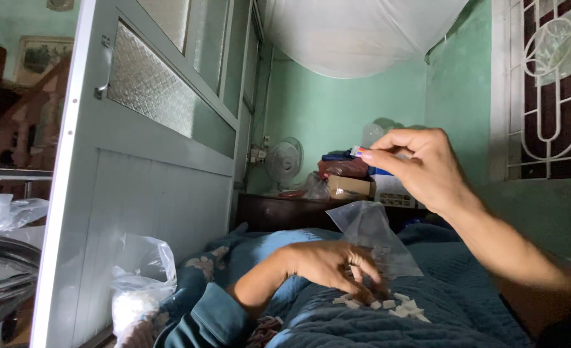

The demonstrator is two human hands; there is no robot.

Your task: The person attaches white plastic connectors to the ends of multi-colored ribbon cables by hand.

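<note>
My right hand (420,164) is raised in front of me, pinching a small white piece with red and blue ends (359,152) between thumb and fingertips. My left hand (327,264) rests palm down on a blue quilted blanket (453,296), fingers spread over several small white pieces (395,305) scattered there. A clear plastic bag (370,232) with more white pieces stands just behind my left hand's fingers.
A pale grey-green door (163,161) with patterned glass stands at the left. A white plastic bag (137,283) sits at its foot. At the back, a dark cabinet (279,212) carries a small fan (283,161), boxes and bags. A barred window (549,84) is at right.
</note>
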